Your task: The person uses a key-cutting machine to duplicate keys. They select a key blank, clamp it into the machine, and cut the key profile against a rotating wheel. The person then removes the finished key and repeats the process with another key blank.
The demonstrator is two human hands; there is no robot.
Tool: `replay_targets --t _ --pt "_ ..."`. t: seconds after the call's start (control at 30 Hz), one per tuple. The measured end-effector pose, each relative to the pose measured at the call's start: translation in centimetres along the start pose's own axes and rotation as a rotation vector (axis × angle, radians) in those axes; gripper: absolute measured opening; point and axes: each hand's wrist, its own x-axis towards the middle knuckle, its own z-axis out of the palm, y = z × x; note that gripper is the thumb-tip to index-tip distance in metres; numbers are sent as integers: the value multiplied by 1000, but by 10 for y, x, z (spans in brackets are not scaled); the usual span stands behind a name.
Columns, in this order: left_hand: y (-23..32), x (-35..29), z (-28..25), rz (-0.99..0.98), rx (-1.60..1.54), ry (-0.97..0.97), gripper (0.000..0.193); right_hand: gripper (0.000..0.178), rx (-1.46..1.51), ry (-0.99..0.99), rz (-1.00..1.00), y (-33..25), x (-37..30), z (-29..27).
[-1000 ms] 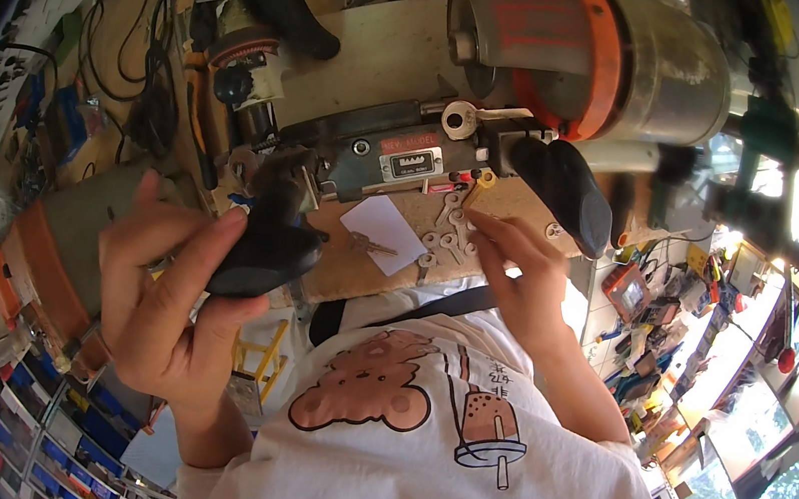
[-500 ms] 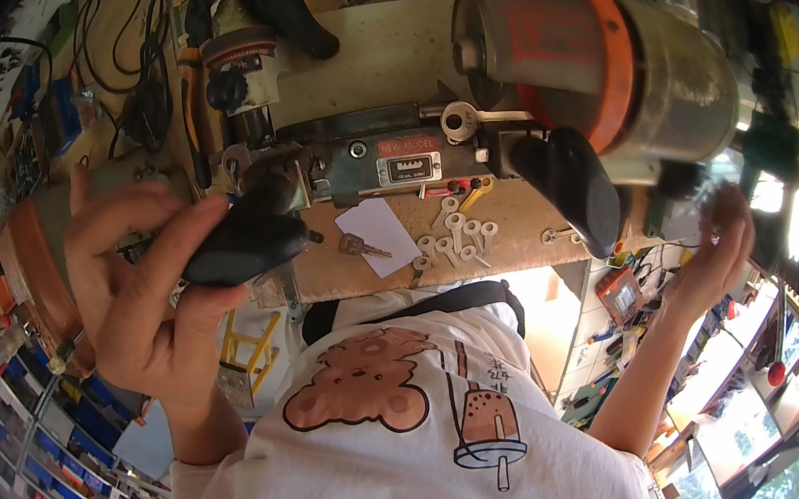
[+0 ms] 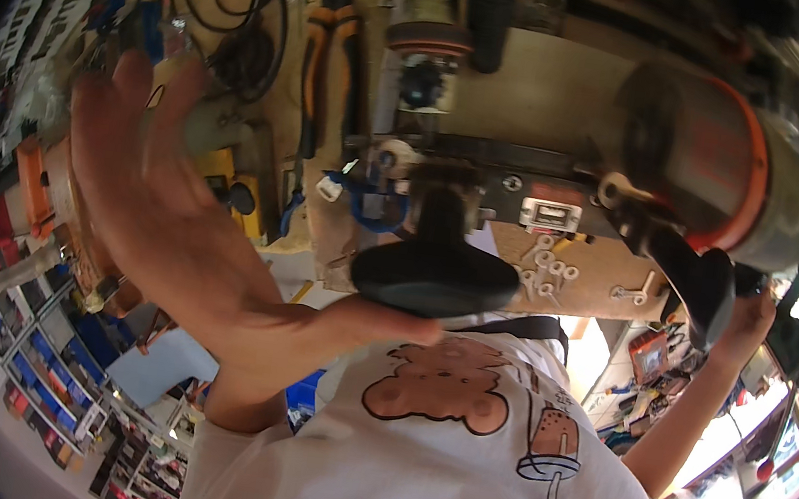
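Observation:
My left hand (image 3: 191, 222) is open, its fingers spread and raised to the left. Its thumb reaches along the lower edge of a black wing-shaped knob (image 3: 434, 279) on a key-cutting machine (image 3: 498, 190). Whether thumb and knob touch, I cannot tell. My right hand (image 3: 744, 330) is at the machine's right end, below the motor housing (image 3: 700, 153). Its fingers are mostly hidden there. A second black knob (image 3: 703, 284) sits just left of that hand. One key (image 3: 617, 189) shows near the motor, its grip unclear. The left knob blocks part of the bench.
Several pale keys (image 3: 549, 266) lie on the wooden bench (image 3: 585, 299) below the machine. Orange-and-black pliers (image 3: 332, 59) and coiled black cables (image 3: 244, 47) lie at the back left. A black hose (image 3: 490, 9) rises behind. Shelves with blue bins (image 3: 40, 374) stand at the lower left.
My left hand has let go of the black knob and spread its fingers. My right hand has lowered toward the machine's right end. The view has turned left; the key on white paper is hidden now.

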Motion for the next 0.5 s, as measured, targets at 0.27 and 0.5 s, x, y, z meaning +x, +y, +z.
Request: replay_targets --t 0.27,0.5 --pt "7 6 -5 -160 -23 -68 142 46 -118 31 129 -7 3 3" --pt "1 4 -1 -78 -114 -8 143 41 -202 192 161 -14 8 -12"
